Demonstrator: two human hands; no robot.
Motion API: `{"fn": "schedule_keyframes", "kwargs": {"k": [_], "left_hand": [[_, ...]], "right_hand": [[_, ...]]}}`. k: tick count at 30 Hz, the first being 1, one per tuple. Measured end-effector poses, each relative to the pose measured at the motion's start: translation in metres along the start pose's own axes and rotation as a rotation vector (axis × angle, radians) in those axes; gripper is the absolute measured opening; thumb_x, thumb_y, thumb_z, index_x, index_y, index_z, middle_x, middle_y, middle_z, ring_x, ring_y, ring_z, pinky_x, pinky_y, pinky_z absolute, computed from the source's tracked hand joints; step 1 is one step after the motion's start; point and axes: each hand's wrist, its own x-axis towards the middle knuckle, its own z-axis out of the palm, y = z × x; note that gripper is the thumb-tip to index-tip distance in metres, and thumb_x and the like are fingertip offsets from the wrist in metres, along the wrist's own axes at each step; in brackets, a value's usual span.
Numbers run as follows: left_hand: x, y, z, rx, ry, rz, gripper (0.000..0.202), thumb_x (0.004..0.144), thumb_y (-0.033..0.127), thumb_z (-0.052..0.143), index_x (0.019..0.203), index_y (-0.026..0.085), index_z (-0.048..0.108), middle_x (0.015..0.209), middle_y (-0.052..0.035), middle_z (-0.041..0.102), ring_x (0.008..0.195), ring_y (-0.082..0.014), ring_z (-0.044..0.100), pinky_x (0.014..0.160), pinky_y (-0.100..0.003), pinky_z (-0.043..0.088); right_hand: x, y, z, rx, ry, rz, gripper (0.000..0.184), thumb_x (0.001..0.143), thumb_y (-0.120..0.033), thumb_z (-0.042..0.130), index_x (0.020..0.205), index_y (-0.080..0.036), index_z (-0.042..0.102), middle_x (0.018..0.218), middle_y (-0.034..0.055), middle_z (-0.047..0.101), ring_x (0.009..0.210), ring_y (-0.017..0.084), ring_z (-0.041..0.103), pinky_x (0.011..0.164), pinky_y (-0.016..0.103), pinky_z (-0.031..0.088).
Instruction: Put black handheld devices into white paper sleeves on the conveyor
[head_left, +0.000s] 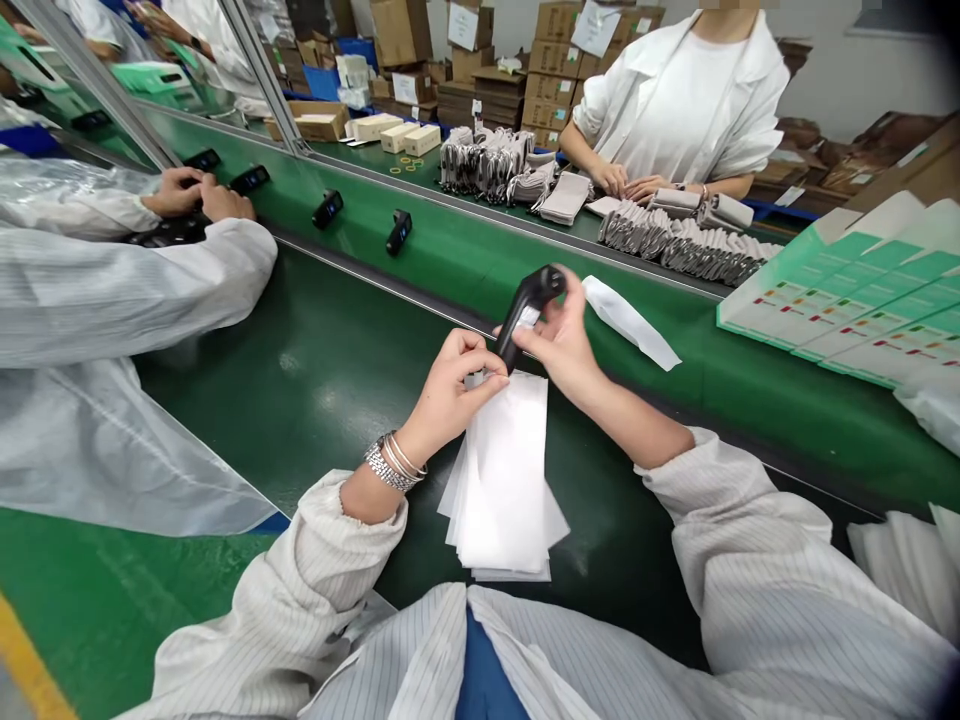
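Left hand (456, 385) and right hand (561, 340) gripping a black device (529, 315), perhaps a scanner, green belt (315, 400), cartons (555, 70) behind

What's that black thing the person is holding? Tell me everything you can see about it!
It's a black handheld device, and its exact kind can't be told from here. It looks like smooth plastic, with a long, narrow body and a wider, rounded top end. A small white patch shows on its side. It's tilted, with the top end pointing up and away. The left hand holds the lower end, hiding it, while the right hand holds the top. It's above a stack of white sheets.
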Motion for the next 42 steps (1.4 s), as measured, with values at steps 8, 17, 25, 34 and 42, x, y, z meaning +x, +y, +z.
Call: {"fn": "schedule_keyframes", "kwargs": {"k": [8,17,25,34,42], "left_hand": [[0.004,-0.010,-0.011,0.075,-0.004,-0.047,0.004,0.084,0.021,0.069,0.082,0.018,0.067,0.094,-0.0026,0.050,0.093,-0.0159,0.053,0.082,-0.030,0.045],[0.008,0.005,-0.020,0.248,-0.170,0.125,0.014,0.091,0.028,0.062,0.085,0.023,0.073,0.092,-0.0034,0.048,0.091,-0.0169,0.050,0.088,-0.036,0.041],[0.006,-0.007,-0.008,0.384,-0.142,0.093,0.010,0.090,0.023,0.062,0.084,0.020,0.070,0.087,-0.0024,0.054,0.088,-0.0170,0.051,0.088,-0.036,0.039],[0.003,-0.017,-0.010,0.026,-0.006,-0.033,0.009,0.090,0.025,0.063,0.085,0.019,0.068,0.091,-0.0022,0.052,0.087,-0.0142,0.053,0.078,-0.028,0.043],[0.002,-0.024,-0.013,0.044,0.036,-0.089,0.011,0.092,0.023,0.058,0.083,0.018,0.062,0.090,-0.0022,0.053,0.089,-0.0144,0.053,0.080,-0.027,0.043]], "right_hand": [[0.026,-0.022,-0.041,-0.143,0.152,-0.221,0.097,0.078,-0.069,0.063,0.148,-0.052,-0.002,0.152,0.0053,0.027,0.126,0.030,0.051,0.093,0.049,0.055],[0.023,-0.029,-0.036,-0.094,0.180,-0.188,0.095,0.076,-0.062,0.071,0.148,-0.049,0.009,0.150,0.0061,0.032,0.123,0.029,0.054,0.096,0.052,0.053],[0.020,-0.044,-0.036,-0.030,0.171,-0.130,0.085,0.076,-0.050,0.072,0.143,-0.045,0.020,0.139,0.0042,0.042,0.103,0.020,0.062,0.081,0.040,0.059],[0.004,-0.033,-0.033,-0.217,-0.475,0.163,0.053,0.068,-0.030,0.075,0.113,-0.020,0.050,0.097,0.0023,0.060,0.087,0.017,0.059,0.080,0.033,0.050],[-0.005,-0.013,-0.011,-0.414,-0.373,0.172,0.045,0.066,-0.021,0.065,0.110,-0.023,0.055,0.103,0.0008,0.060,0.085,0.017,0.056,0.075,0.030,0.044]]}}
